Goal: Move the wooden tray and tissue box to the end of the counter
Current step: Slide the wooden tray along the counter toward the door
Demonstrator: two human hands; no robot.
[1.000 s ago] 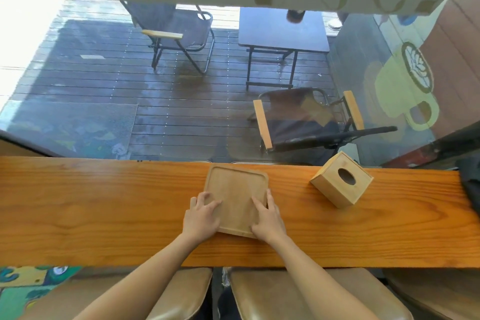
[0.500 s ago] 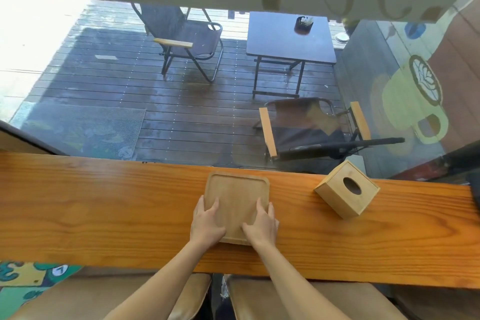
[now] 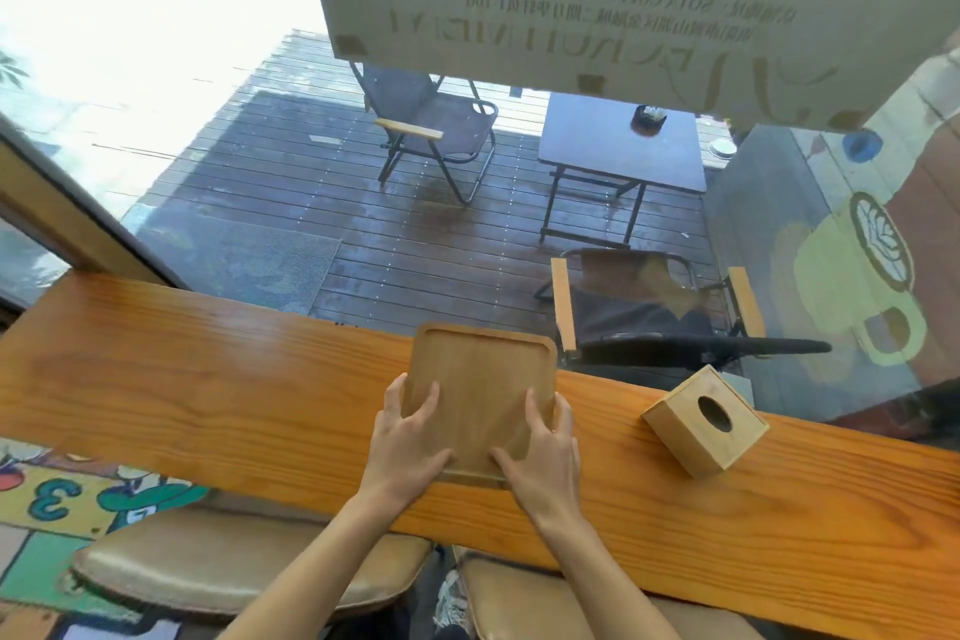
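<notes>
A square wooden tray [image 3: 480, 374] with a raised rim is in the middle of the long wooden counter [image 3: 208, 379]. My left hand [image 3: 408, 437] grips its near left corner, fingers spread over the tray's surface. My right hand [image 3: 543, 442] grips the near right corner the same way. The tray's far edge reaches past the counter's back edge, so it looks tilted up or lifted. A wooden tissue box [image 3: 705, 420] with an oval hole on top stands to the right of the tray, apart from both hands.
A window pane runs along the counter's back edge. The counter's left end [image 3: 47, 307] meets a wooden frame. Two padded stools [image 3: 218, 561] stand under the near edge. Outside are folding chairs and a dark table [image 3: 618, 140].
Both hands have shifted from resting on the tray to gripping its near corners. The tray now sits farther back, over the counter's rear edge. The view has swung left and up.
</notes>
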